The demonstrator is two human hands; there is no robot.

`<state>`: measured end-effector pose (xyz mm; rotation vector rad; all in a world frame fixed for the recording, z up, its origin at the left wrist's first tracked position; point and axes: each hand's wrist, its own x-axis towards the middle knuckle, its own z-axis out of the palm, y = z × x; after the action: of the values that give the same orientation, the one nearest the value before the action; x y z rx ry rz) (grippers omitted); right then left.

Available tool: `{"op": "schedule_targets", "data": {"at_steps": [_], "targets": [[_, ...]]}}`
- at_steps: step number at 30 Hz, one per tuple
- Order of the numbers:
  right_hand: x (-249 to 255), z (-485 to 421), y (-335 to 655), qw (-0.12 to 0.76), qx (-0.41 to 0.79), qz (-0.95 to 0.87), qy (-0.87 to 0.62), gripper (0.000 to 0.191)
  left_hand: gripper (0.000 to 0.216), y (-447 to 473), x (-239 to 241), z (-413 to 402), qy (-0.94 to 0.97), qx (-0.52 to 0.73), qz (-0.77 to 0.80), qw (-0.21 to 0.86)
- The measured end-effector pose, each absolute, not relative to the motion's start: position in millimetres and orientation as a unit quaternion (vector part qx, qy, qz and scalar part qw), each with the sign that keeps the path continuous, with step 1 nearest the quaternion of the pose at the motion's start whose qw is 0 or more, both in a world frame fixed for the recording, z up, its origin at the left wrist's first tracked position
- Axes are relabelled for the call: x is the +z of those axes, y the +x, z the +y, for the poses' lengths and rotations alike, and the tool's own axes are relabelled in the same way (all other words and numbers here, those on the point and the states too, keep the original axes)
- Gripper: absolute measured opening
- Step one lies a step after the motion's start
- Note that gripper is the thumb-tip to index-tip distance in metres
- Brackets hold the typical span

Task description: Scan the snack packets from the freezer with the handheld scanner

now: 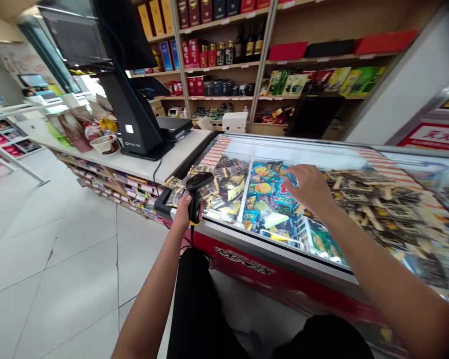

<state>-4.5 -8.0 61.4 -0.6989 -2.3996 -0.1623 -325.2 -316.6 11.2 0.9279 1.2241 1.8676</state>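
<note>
My left hand (184,210) is closed around the grip of a black barcode scanner (196,192), held over the left front corner of a chest freezer (254,254) with a red front. A cable hangs down from the scanner. My right hand (309,188) reaches out over the freezer, fingers curled, touching a blue ice-cream packet (289,178) among the coloured packets in the middle compartment. Whether the fingers grip the packet or rest on it is unclear. Dark gold-and-black packets fill the compartments to either side.
Left of the freezer stands a white counter (134,162) with a black checkout terminal (132,107), a bowl (105,143) and snack bags. Shelves of bottles and boxes (217,55) line the back wall. Light floor tiles (60,259) stretch to the left.
</note>
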Motion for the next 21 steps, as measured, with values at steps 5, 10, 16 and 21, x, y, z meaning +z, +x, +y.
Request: {"op": "schedule_targets", "data": {"at_steps": [5, 10, 16, 21], "targets": [[25, -28, -88, 0.301, 0.130, -0.905, -0.270, 0.044, 0.066, -368, 10, -342, 0.333, 0.743, 0.501, 0.292], [6, -81, -183, 0.268, 0.323, -0.863, -0.280, 0.052, 0.068, -380, -1, -342, 0.312, 0.759, 0.505, 0.267], [28, -147, -254, 0.238, 0.171, -0.902, -0.316, 0.075, 0.068, -379, -12, -338, 0.320, 0.768, 0.495, 0.252], [58, -166, -287, 0.205, 0.076, -0.961, -0.167, 0.064, 0.065, -374, -14, -337, 0.300, 0.797, 0.467, 0.238]]}}
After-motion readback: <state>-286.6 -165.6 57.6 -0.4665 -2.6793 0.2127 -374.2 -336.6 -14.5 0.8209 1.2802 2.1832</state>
